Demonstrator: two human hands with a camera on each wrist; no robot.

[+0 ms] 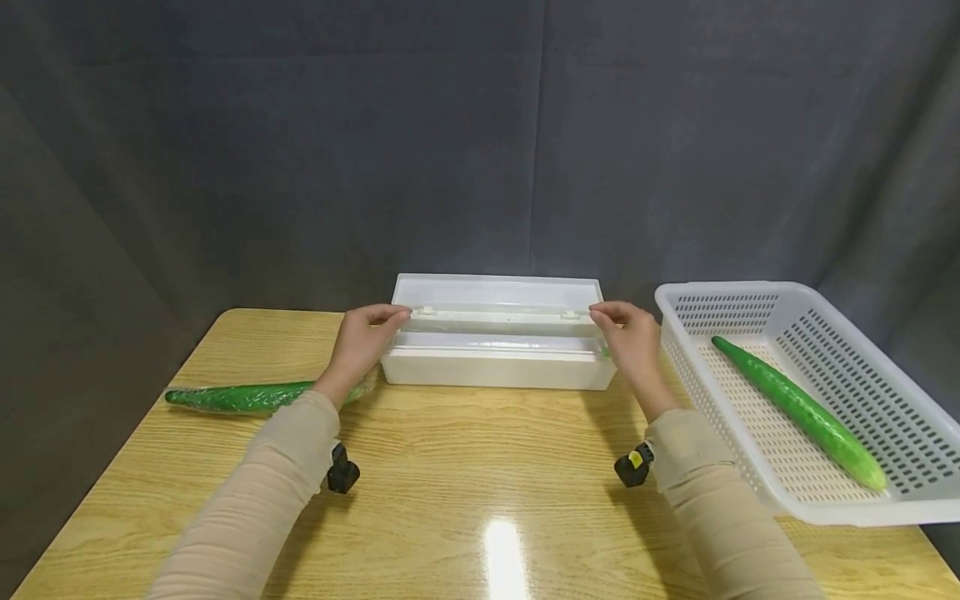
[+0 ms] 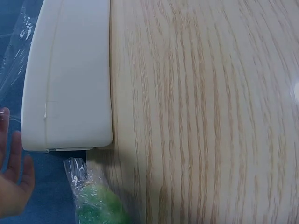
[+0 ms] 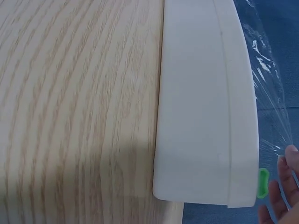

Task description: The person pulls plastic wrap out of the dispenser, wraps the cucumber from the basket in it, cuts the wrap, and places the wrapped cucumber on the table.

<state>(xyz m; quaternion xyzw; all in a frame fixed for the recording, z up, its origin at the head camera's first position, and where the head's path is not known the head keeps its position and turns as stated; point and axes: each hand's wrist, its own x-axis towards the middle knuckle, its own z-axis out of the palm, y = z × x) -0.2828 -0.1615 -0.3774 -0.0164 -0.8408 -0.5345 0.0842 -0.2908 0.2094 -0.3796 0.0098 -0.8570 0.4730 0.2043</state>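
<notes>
Evidently, film [image 3: 268, 88] was being drawn from the dispenser [image 1: 497, 358] at the table's [image 1: 465, 467] far edge, its corners pinched by the left hand [image 1: 363, 337] and right hand [image 1: 630, 337]. It would best have been pulled evenly, kept taut and level, so no creases formed; the wrapped cucumber [image 1: 240, 396] lay just left.

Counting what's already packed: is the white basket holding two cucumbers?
No. The head view shows one cucumber in the white basket; the wrapped cucumber lies on the table by the left hand.
</notes>
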